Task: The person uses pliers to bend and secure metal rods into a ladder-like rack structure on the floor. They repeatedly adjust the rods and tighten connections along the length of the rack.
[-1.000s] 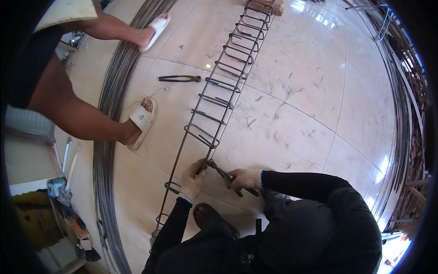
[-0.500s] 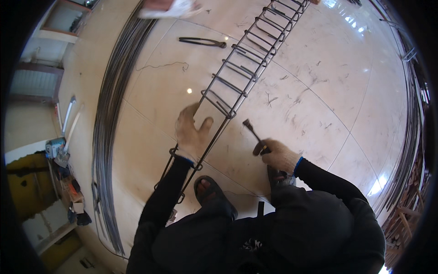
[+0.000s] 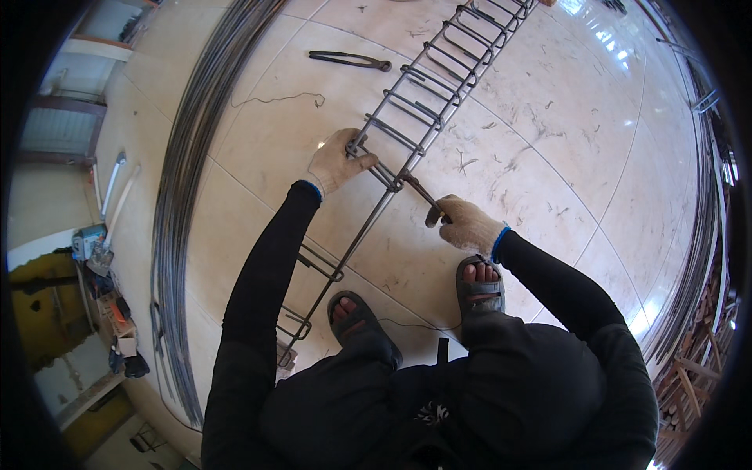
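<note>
A long rebar cage (image 3: 433,117), made of straight bars with rectangular stirrups, runs diagonally across the tiled floor. My left hand (image 3: 338,161), in a beige knit glove, closes round a stirrup at the cage's left bar, thumb lying along the stirrup. My right hand (image 3: 464,225), gloved the same way, grips the handles of dark metal pincers (image 3: 424,190). Their head meets the cage's right bar at that stirrup's corner; whether the jaws hold wire is too small to tell. Nearer me, loose-set stirrups (image 3: 319,262) hang on the bars beside my left forearm.
Another pair of pincers (image 3: 350,60) lies on the floor left of the cage. A bundle of long steel rods (image 3: 178,196) stretches along the left side. Wire scraps (image 3: 468,163) are scattered to the right. Tools and boxes (image 3: 117,329) stand at far left; my sandalled feet (image 3: 479,283) are close by.
My left hand has moved up and taken hold of the stirrup. The pincers in my right hand have moved up-left onto the bar. A hand with white cloth at the top has left view.
</note>
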Available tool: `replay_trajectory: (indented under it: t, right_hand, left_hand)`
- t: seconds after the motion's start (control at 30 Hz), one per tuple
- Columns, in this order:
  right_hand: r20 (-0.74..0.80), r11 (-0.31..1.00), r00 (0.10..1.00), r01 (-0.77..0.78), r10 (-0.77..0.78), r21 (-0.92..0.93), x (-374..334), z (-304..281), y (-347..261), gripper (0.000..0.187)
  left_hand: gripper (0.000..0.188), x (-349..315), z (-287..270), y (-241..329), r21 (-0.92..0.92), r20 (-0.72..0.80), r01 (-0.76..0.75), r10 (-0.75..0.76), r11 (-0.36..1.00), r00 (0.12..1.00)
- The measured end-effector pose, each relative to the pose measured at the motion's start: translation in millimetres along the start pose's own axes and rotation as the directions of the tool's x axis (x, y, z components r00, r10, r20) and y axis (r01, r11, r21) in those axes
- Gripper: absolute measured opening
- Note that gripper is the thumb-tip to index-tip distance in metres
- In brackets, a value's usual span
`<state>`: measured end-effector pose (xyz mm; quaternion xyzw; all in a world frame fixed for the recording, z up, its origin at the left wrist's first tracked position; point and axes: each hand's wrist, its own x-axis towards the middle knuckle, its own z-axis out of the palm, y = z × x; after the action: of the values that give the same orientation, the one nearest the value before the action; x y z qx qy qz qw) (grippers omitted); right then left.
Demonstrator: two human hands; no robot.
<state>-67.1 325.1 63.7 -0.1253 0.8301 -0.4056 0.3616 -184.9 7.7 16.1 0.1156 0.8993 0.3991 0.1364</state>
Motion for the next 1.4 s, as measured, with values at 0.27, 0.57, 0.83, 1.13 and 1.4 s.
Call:
replay_trajectory:
  t: [0.27, 0.57, 0.83, 1.13, 1.4]
  right_hand:
    - [0.030, 0.999, 0.999, 0.042, -0.041, -0.031, 4, -9, 9, 0.035]
    - [0.108, 0.997, 0.994, -0.020, 0.028, -0.078, 10, -19, 4, 0.040]
    - [0.185, 0.997, 0.982, -0.019, 0.032, -0.069, 28, -19, 12, 0.043]
    - [-0.044, 0.986, 0.996, 0.076, -0.083, -0.151, 31, -25, 15, 0.030]
    - [0.013, 0.997, 0.997, -0.081, 0.081, 0.008, 26, -34, 13, 0.017]
  left_hand:
    - [0.051, 3, -9, 4, 0.213, 0.023, -0.022, 0.018, 0.977, 1.000]
    - [0.052, -3, -3, 4, 0.153, -0.011, 0.166, -0.166, 0.974, 0.986]
    - [0.088, -18, 4, 11, 0.030, -0.047, 0.174, -0.172, 0.984, 0.984]
    - [0.057, -19, 9, -1, 0.061, -0.196, 0.176, -0.161, 0.983, 0.967]
    - [0.056, -19, 3, 18, 0.009, -0.097, 0.227, -0.226, 0.974, 0.969]
